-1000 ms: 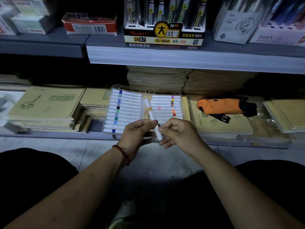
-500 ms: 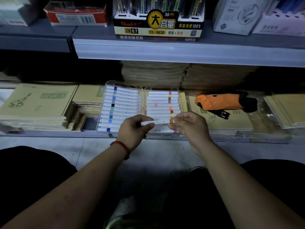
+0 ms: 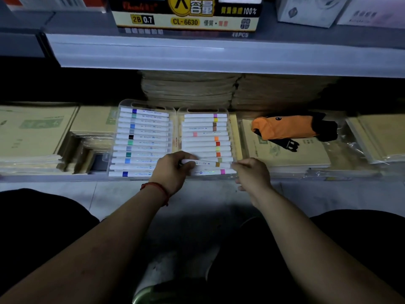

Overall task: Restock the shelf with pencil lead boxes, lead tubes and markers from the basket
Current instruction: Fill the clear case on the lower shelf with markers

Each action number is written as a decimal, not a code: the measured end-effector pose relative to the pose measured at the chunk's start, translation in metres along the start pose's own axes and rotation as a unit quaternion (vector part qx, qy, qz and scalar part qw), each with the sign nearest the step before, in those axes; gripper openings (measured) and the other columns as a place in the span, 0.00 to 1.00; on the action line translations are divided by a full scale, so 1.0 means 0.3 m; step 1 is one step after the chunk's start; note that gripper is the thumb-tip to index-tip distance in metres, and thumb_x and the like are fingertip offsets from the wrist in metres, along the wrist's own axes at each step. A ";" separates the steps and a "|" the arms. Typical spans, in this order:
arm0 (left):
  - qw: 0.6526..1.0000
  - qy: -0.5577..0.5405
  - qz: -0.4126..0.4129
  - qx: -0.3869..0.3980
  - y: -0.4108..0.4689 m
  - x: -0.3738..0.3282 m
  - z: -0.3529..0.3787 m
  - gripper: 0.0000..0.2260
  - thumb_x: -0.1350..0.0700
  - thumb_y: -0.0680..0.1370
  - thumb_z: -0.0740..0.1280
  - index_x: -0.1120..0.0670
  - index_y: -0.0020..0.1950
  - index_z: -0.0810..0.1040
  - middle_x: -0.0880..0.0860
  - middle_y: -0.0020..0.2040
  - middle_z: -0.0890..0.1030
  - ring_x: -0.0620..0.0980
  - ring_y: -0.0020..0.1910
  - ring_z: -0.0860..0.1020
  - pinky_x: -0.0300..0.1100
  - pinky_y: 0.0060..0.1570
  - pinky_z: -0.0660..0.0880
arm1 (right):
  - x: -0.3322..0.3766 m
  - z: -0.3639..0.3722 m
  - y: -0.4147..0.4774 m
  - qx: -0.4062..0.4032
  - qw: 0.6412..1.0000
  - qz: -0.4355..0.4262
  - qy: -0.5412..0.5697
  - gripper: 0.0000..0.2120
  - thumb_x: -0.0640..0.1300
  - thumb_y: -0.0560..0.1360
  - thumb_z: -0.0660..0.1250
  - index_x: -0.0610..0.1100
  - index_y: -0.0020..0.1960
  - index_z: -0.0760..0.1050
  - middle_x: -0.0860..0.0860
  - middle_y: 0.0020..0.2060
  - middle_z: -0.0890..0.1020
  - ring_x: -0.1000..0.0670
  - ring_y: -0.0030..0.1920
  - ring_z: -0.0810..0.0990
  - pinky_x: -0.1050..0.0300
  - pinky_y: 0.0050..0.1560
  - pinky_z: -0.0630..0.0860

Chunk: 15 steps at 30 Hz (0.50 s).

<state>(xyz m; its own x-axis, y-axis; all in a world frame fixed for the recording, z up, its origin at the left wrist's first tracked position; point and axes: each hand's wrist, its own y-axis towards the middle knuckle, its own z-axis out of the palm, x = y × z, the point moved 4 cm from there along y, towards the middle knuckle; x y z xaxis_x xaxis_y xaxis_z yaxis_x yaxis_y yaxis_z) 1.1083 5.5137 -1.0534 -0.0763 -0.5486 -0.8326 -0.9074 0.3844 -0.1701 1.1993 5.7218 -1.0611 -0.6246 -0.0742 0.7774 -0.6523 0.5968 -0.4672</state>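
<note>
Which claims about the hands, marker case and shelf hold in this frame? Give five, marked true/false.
1. The left hand grips one end of a white marker with an ochre band; the right hand pinches the other end. True.
2. That marker is over the left half of the clear plastic marker case. False: it is over the right half, near the front.
3. The orange folded umbrella lies left of the case. False: it lies to the right, on kraft-paper notebooks.
4. The yellow and black lead display box on the upper shelf reads 2B 0.7. True.
5. The case's left half is empty. False: rows of white markers fill it.
</note>
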 end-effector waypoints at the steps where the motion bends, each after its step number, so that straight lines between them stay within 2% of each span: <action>1: 1.000 -0.009 -0.004 0.003 0.003 0.000 0.000 0.07 0.59 0.79 0.69 0.52 0.54 0.85 0.49 0.38 0.84 0.41 0.39 0.81 0.26 0.39 0.72 | -0.003 0.010 -0.004 0.010 1.000 0.013 0.024 0.06 0.46 0.78 0.69 0.46 0.53 0.79 0.50 0.47 0.83 0.46 0.46 0.84 0.53 0.40 0.80; 3: 1.000 -0.019 -0.008 0.005 0.007 0.001 0.000 0.07 0.58 0.80 0.69 0.50 0.53 0.85 0.49 0.38 0.85 0.42 0.40 0.82 0.29 0.40 0.73 | -0.005 0.020 -0.010 0.016 0.997 0.024 0.065 0.02 0.44 0.79 0.67 0.47 0.50 0.78 0.49 0.44 0.83 0.45 0.43 0.85 0.54 0.37 0.80; 7: 1.000 -0.028 -0.007 0.002 0.002 -0.002 0.002 0.07 0.58 0.80 0.69 0.48 0.53 0.85 0.46 0.40 0.85 0.41 0.41 0.82 0.28 0.43 0.74 | 0.004 0.024 -0.013 0.023 0.995 0.029 0.095 0.05 0.43 0.81 0.65 0.49 0.47 0.74 0.46 0.45 0.84 0.46 0.40 0.87 0.54 0.38 0.82; 12: 1.000 0.004 0.000 0.018 -0.001 0.003 0.031 0.06 0.55 0.79 0.70 0.48 0.55 0.85 0.46 0.47 0.86 0.44 0.47 0.83 0.43 0.54 0.79 | 0.004 0.025 -0.011 0.020 0.991 0.031 0.130 0.05 0.44 0.82 0.65 0.48 0.46 0.75 0.47 0.45 0.84 0.44 0.39 0.87 0.51 0.43 0.84; 15: 0.995 0.094 0.037 0.012 -0.003 -0.008 0.045 0.08 0.53 0.79 0.70 0.49 0.58 0.84 0.48 0.53 0.85 0.48 0.54 0.81 0.39 0.54 0.74 | -0.004 0.024 -0.011 0.017 0.991 0.023 0.128 0.05 0.43 0.81 0.67 0.48 0.46 0.75 0.47 0.46 0.84 0.45 0.39 0.87 0.51 0.43 0.84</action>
<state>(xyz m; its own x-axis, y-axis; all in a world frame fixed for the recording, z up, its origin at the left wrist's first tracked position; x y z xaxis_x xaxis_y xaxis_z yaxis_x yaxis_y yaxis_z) 1.1148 5.5247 -1.0584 -0.2201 -0.6460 -0.7309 -0.8864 0.4453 -0.1267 1.1991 5.7142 -1.0634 -0.5277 0.1601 0.8342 -0.6427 0.5669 -0.5153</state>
